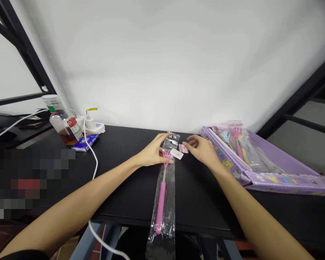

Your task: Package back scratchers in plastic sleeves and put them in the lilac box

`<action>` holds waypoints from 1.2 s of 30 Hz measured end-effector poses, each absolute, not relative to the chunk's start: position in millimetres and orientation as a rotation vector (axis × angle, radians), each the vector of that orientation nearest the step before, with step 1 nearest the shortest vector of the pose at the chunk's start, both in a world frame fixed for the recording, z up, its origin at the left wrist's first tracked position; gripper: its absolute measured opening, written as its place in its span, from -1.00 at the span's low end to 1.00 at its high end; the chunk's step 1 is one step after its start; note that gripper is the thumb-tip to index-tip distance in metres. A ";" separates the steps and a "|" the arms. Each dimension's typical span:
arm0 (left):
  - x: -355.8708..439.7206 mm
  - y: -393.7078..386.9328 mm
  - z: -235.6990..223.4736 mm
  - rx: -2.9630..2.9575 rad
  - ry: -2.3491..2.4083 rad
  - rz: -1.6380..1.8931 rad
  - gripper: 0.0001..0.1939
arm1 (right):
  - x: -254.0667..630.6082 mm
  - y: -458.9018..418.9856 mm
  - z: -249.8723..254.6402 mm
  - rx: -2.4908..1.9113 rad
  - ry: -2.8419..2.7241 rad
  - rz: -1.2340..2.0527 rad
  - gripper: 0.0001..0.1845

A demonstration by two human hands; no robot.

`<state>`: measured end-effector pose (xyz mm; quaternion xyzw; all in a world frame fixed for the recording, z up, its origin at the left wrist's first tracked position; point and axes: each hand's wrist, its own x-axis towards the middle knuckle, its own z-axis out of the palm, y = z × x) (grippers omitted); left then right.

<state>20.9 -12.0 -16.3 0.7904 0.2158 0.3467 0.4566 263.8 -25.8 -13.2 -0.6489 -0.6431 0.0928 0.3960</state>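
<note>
A pink back scratcher (160, 206) lies inside a clear plastic bag (170, 202), its claw end away from me. The bag's near end extends past the table's front edge. My left hand (153, 151) curls over the bag's upper part, thumb beside the claw and fingers at the top flap. A white label (176, 154) sits against the bag beside the claw. Just right of it, my right hand (202, 148) pinches the corner of a small pink printed card (183, 148) between thumb and fingers.
On the right stands a purple display box (276, 178) with several bagged back scratchers (239, 144). A jar of brown liquid (63, 124), a blue packet (86, 142) and a white power strip (93, 127) are at the left. A white cable (96, 164) crosses the black table (119, 144).
</note>
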 end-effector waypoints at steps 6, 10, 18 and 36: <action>21.2 -12.1 -18.4 1.957 0.565 0.846 0.00 | 277.8 -22.0 -19.9 -1.889 -1.779 0.122 -0.54; 21.9 -12.3 -19.7 1.965 0.602 0.845 0.00 | 283.0 -21.1 -15.2 -1.920 -1.739 0.250 -0.58; 22.0 -13.1 -20.7 1.973 0.630 0.843 0.00 | 269.6 -20.4 -23.6 -1.863 -1.752 0.159 -0.44; 22.2 -13.3 -20.9 2.009 0.629 0.845 0.00 | 290.3 -16.4 -13.3 -1.693 -1.557 0.694 -0.65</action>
